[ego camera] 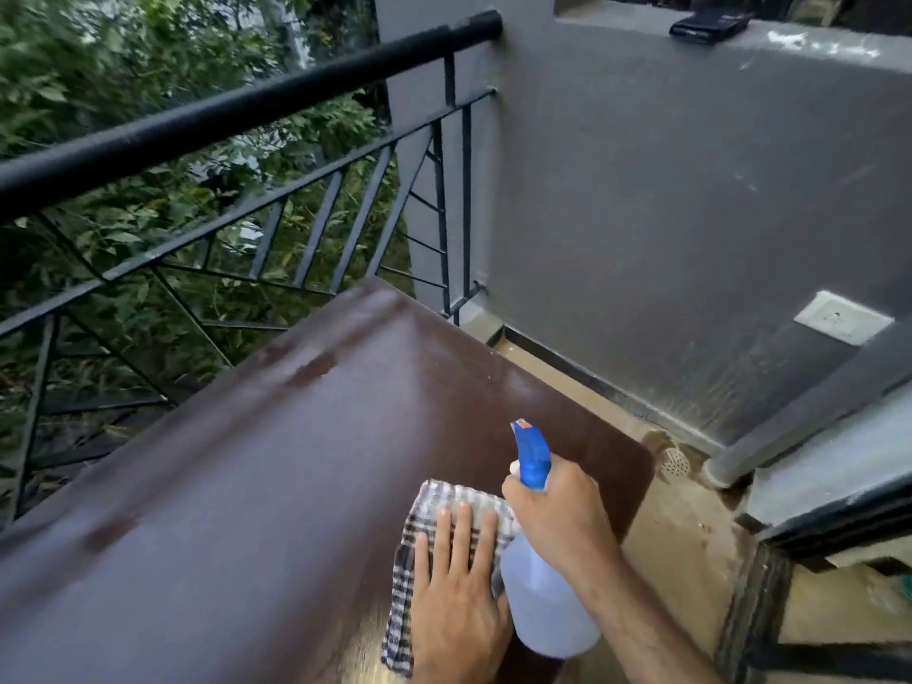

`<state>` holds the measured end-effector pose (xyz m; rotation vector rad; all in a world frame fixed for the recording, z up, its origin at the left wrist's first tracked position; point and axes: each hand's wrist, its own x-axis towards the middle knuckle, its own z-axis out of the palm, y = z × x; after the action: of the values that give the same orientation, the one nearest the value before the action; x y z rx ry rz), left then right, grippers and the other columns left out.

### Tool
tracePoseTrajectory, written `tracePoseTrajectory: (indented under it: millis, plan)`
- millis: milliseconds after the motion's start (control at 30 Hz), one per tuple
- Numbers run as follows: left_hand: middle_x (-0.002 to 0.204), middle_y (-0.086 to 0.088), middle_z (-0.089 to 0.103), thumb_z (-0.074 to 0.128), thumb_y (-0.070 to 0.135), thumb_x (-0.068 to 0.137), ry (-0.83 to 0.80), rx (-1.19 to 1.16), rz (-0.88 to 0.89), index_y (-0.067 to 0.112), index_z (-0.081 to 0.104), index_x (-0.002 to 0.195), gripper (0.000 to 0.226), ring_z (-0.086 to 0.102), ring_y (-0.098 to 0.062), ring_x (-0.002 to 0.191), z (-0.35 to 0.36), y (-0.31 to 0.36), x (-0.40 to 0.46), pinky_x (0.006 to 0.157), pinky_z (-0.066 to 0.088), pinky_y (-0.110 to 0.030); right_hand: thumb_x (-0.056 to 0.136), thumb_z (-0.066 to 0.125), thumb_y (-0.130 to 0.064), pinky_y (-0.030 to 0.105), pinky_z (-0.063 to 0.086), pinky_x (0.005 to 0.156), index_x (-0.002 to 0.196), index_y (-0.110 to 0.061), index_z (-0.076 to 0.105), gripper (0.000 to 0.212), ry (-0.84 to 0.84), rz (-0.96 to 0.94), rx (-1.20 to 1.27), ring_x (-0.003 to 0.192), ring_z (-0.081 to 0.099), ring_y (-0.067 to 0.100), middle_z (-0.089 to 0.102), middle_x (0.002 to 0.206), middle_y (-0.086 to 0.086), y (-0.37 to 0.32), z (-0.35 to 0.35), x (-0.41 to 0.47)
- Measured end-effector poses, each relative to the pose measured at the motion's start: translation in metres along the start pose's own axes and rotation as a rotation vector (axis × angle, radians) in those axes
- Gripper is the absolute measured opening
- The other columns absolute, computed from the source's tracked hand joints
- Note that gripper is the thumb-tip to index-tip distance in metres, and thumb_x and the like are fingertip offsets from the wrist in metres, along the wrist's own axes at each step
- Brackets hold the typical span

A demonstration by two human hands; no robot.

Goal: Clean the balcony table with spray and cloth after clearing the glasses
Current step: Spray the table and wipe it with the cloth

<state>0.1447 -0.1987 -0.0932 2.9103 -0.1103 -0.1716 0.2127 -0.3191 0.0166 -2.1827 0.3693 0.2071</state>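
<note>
Both hands low right: left hand (456,592) fingers flat on cloth (434,515), right hand (562,510) fingers clamped on sprayer (535,575), nozzle aimed up-left along bare worktop (276,466).

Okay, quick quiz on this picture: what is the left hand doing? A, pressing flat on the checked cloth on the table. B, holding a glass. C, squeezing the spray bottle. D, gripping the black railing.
A: the left hand lies flat, fingers spread, on the black-and-white checked cloth on the dark brown table.

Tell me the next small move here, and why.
Probably squeeze the trigger: the right hand holds the spray bottle with its nozzle aimed across the bare brown table, while the left hand presses the checked cloth flat, ready to wipe.
</note>
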Motion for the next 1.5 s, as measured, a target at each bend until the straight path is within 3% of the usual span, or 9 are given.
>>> tracePoseTrajectory:
  millis: [167,300,400,500,767,900,1033,1267,1500]
  plan:
    - [0.154,-0.005,0.036,0.043,0.049,0.083,0.051,-0.023,-0.054,0.024,0.013,0.158,0.085,-0.005,-0.019,0.153,0.002,-0.003,0.061,0.115,0.009,-0.045,0.086,0.065,-0.029,0.014,0.039,0.046,0.061,-0.023,0.051,0.030,-0.069,-0.052,0.003,0.045,0.052,0.005,0.056,0.049,-0.009,-0.012,0.000,0.044]
    - [0.162,-0.007,0.023,0.037,0.049,0.094,0.001,0.030,-0.152,0.025,0.026,0.155,0.067,0.012,-0.027,0.152,-0.007,0.005,0.134,0.118,-0.003,-0.044,0.083,0.063,-0.029,0.020,0.040,0.052,0.061,-0.026,0.049,0.027,-0.163,-0.086,-0.055,0.050,0.052,0.008,0.056,0.054,-0.007,-0.017,-0.009,0.084]
    - [0.166,-0.001,-0.005,0.020,0.052,0.099,0.011,0.063,-0.195,0.031,-0.001,0.157,0.065,-0.013,-0.024,0.152,-0.011,0.003,0.179,0.118,-0.016,-0.044,0.083,0.064,-0.030,0.024,0.050,0.057,0.067,-0.022,0.056,0.019,-0.216,-0.124,-0.124,0.060,0.064,0.012,0.067,0.063,-0.002,-0.021,-0.014,0.112]
    - [0.166,-0.001,-0.010,-0.007,0.054,0.088,0.027,0.058,-0.258,0.031,-0.005,0.158,0.073,-0.016,-0.022,0.151,-0.017,0.006,0.201,0.117,-0.017,-0.041,0.084,0.061,-0.031,0.036,0.058,0.069,0.069,-0.016,0.059,0.021,-0.243,-0.126,-0.134,0.070,0.071,0.024,0.072,0.068,0.006,-0.020,-0.016,0.134]
    - [0.164,0.000,0.009,0.014,0.058,0.096,-0.020,0.007,-0.214,0.031,0.017,0.157,0.066,0.000,-0.025,0.152,-0.024,0.018,0.175,0.122,0.000,-0.049,0.081,0.064,-0.025,0.029,0.048,0.058,0.065,-0.019,0.052,0.021,-0.270,-0.112,-0.120,0.061,0.062,0.019,0.062,0.060,-0.001,-0.020,-0.020,0.147]
    - [0.159,-0.002,0.033,0.040,0.053,0.093,-0.043,0.098,0.081,0.026,0.039,0.151,0.064,0.022,-0.028,0.148,-0.012,0.020,0.131,0.115,0.014,-0.049,0.082,0.064,-0.027,0.024,0.033,0.048,0.056,-0.024,0.041,0.034,-0.236,-0.140,-0.134,0.048,0.040,0.010,0.044,0.049,-0.006,-0.022,-0.023,0.138]
    - [0.156,0.003,0.038,0.044,0.061,0.089,-0.049,0.192,0.245,0.030,0.041,0.148,0.067,0.033,-0.023,0.145,0.002,0.014,0.080,0.113,0.019,-0.047,0.082,0.064,-0.026,0.030,0.038,0.050,0.054,-0.022,0.047,0.033,-0.252,-0.154,-0.138,0.050,0.048,0.015,0.055,0.046,-0.008,-0.032,-0.017,0.122]
    - [0.146,-0.005,0.052,0.044,0.049,0.086,0.159,-0.056,-0.618,0.022,0.059,0.138,0.060,0.048,-0.028,0.136,-0.015,-0.008,0.027,0.108,0.024,-0.045,0.082,0.059,-0.029,0.041,0.057,0.073,0.074,-0.005,0.064,0.026,-0.449,-0.318,-0.186,0.073,0.070,0.030,0.072,0.067,0.012,-0.086,0.042,0.088]
    - [0.144,-0.016,0.052,0.045,0.061,0.081,0.243,-0.248,-1.147,0.014,0.056,0.139,0.076,0.037,-0.035,0.139,0.004,0.023,-0.018,0.113,0.017,-0.049,0.081,0.060,-0.021,0.022,0.049,0.054,0.077,-0.012,0.065,0.011,-0.740,-0.559,-0.252,0.049,0.067,0.007,0.073,0.067,0.008,-0.128,0.097,0.034]
